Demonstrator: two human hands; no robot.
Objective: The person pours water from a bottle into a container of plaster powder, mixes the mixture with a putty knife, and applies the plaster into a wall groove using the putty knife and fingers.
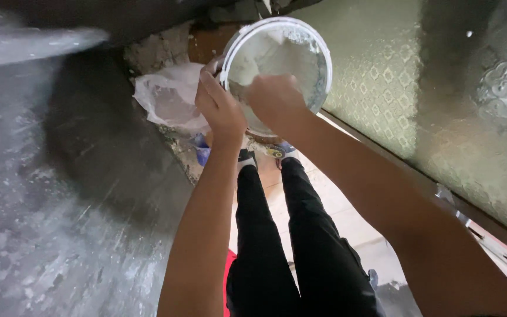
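Fingers (213,88) of the left hand (218,108) curl over the near rim of a white bucket (318,53), gripping it at about nine o'clock on its round mouth, probably so the bucket stays tipped toward the person and does not swing. Right hand (274,100) sits inside the mouth at roughly six o'clock, its fingers hidden down in the pale paste (277,53) that coats the inside; whether they are spread or closed around a tool cannot be told. The bucket is held up in the air in front of the body, above the feet, which keeps the paste within reach of the hand dipping into it.

From the single head view, at about ten o'clock from the bucket lies one crumpled clear plastic bag (168,97) on the ground beside a rough grey wall (60,205) streaked with white smears. To the right, from one to four o'clock, runs a patterned frosted glass panel (382,76) in a dark frame. Below the arms are two legs in black trousers (300,246) standing on a pale tiled floor (347,217).

Counted: one bucket, one bag, two hands, two legs, one glass panel.
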